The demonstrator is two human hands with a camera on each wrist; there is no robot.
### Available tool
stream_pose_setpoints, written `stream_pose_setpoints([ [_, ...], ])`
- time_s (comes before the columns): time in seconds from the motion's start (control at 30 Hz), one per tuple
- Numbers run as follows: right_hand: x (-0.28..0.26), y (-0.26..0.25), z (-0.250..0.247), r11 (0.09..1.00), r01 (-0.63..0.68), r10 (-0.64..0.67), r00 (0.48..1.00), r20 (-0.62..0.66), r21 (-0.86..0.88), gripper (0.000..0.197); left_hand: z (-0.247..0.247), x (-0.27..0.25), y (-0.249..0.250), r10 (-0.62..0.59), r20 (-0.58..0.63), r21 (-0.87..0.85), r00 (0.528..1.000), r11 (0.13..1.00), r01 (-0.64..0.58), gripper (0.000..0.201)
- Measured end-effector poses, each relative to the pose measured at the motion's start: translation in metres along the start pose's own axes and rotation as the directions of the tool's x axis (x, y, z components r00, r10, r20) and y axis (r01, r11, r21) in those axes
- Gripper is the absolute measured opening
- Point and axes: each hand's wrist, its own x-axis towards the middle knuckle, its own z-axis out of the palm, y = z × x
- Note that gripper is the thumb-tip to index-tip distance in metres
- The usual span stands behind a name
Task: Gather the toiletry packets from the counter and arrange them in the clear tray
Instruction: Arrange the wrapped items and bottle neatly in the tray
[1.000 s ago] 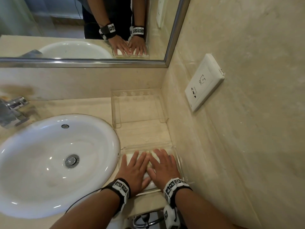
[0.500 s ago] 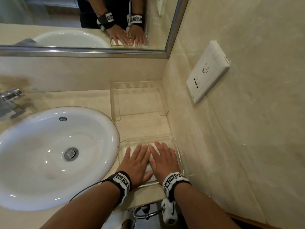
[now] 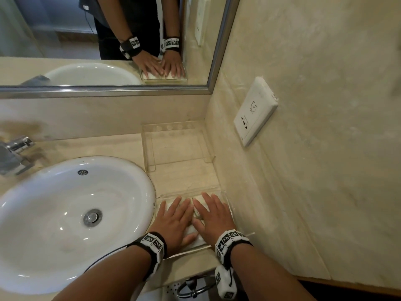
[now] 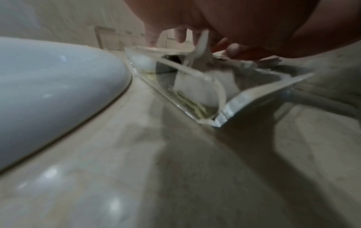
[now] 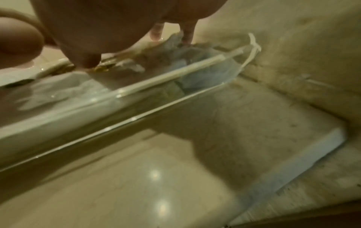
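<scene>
Both the left hand (image 3: 173,222) and right hand (image 3: 213,218), fingers flat and gripping nothing, press white toiletry packets (image 3: 200,200) down in the clear tray (image 3: 227,199) on the bench (image 3: 184,177), apparently finishing; no loose packets show elsewhere.

White sink (image 3: 65,213), faucet (image 3: 15,153), mirror (image 3: 104,40), wall socket (image 3: 255,111).

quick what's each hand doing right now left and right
Left hand: open, flat on white packets in the clear plastic tray.
Right hand: open, flat on them too.
</scene>
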Motion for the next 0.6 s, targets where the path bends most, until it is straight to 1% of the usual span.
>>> stream_pose_setpoints([
  [0.13, -0.012, -0.003, -0.015, 0.999, -0.039, 0.039, 0.999, -0.025, 0.006, 0.066, -0.017, -0.012, -0.009, -0.075, 0.011, 0.002, 0.997, 0.997, 0.075, 0.083],
  [0.17, -0.017, -0.002, -0.019, 0.998, -0.055, 0.056, 0.997, -0.045, 0.011, 0.065, -0.021, -0.016, -0.01, -0.089, 0.008, 0.012, 0.996, 0.996, 0.089, 0.083],
  [0.27, -0.029, 0.002, -0.025, 0.994, -0.103, 0.107, 0.987, -0.116, 0.042, 0.059, -0.03, -0.028, -0.022, -0.177, 0.07, -0.002, 0.982, 0.984, 0.177, 0.086],
  [0.37, -0.041, 0.005, -0.025, 0.99, -0.121, 0.133, 0.976, -0.174, 0.078, 0.048, -0.038, -0.04, -0.032, -0.217, 0.068, 0.034, 0.974, 0.976, 0.215, 0.081],
  [0.47, -0.051, 0.003, -0.028, 0.985, -0.157, 0.166, 0.978, -0.127, 0.075, 0.038, -0.041, -0.043, -0.036, -0.246, 0.058, 0.04, 0.968, 0.969, 0.244, 0.071],
  [0.6, -0.059, -0.001, -0.031, 0.961, -0.246, 0.25, 0.968, -0.014, 0.126, 0.018, -0.045, -0.042, -0.034, -0.306, 0.17, 0.028, 0.937, 0.952, 0.306, 0.05],
])
